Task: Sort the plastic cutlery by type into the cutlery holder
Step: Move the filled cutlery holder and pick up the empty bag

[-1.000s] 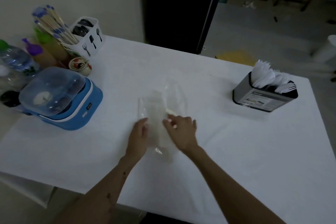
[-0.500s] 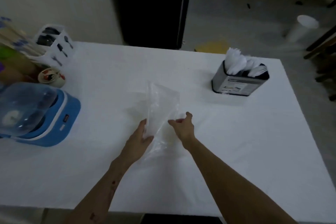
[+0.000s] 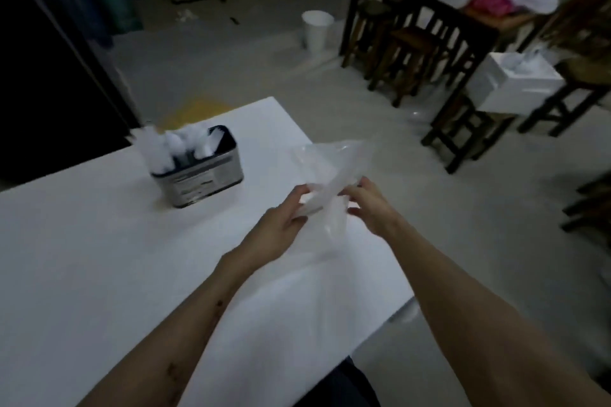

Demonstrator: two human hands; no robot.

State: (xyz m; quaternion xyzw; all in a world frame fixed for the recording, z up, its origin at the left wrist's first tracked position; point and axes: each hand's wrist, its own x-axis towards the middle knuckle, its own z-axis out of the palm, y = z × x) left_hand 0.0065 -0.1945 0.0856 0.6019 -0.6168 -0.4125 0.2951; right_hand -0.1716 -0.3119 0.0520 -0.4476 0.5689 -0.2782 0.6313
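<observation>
A clear plastic bag (image 3: 334, 168) is lifted above the white table (image 3: 99, 258), near its right edge. My left hand (image 3: 281, 218) grips the bag's left side and my right hand (image 3: 367, 201) pinches its right side. Whether cutlery is inside the bag cannot be told through the blur. The grey metal cutlery holder (image 3: 205, 175) stands to the left, farther back, with white plastic cutlery (image 3: 175, 145) sticking up out of it.
The table's right edge runs diagonally just below my right forearm. Beyond it on the floor stand dark wooden stools (image 3: 406, 56), a white bin (image 3: 315, 30), and a white box (image 3: 515, 82) on a stool. A dark doorway fills the far left.
The view has swung right, so the blue appliance and bottles left the picture. Both hands lifted the bag off the table and carried it toward the right edge.
</observation>
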